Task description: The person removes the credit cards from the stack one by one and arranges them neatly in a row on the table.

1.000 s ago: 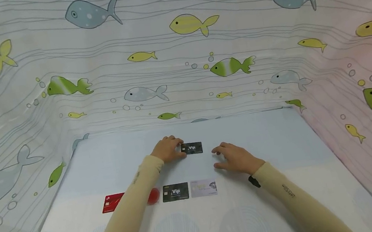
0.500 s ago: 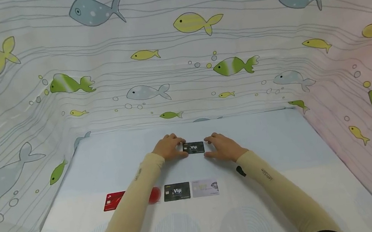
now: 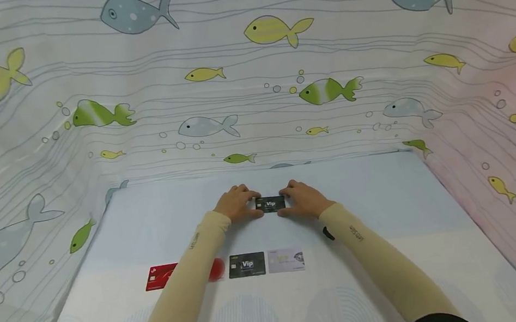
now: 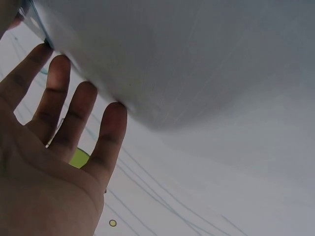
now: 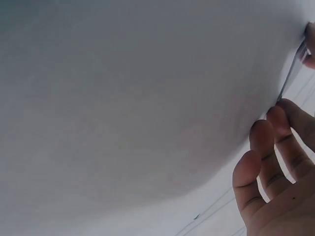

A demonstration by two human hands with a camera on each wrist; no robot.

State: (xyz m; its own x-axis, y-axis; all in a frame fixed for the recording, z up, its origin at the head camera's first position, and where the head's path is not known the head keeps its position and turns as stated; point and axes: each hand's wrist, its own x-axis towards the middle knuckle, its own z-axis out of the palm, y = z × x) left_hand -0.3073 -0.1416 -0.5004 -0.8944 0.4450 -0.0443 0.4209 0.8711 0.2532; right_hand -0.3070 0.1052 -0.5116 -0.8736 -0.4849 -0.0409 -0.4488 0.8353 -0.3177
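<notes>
A small black bank card [image 3: 271, 204] with "Vip" lettering lies face up toward the far side of the table in the head view. My left hand [image 3: 236, 206] pinches its left end, index finger at the upper corner and thumb at the lower one. At the opposite end, my right hand [image 3: 307, 200] holds the card the same way. Seen from the left wrist, the card [image 4: 40, 24] shows as a thin edge beyond the index fingertip, the other fingertips touching the tabletop. The right wrist view also catches the card [image 5: 290, 71] nearly edge-on between both hands.
A row of cards lies nearer: a red card [image 3: 159, 276], a red round patch [image 3: 216, 270] beside the left sleeve, a larger black Vip card [image 3: 246, 265] and a pale card [image 3: 286, 260]. The left sleeve [image 3: 191, 286] covers part of the row. A fish-print curtain [image 3: 248, 91] surrounds the table.
My right hand has moved left and now holds the card's right end. My left hand stays at the left end, and the card has hardly moved.
</notes>
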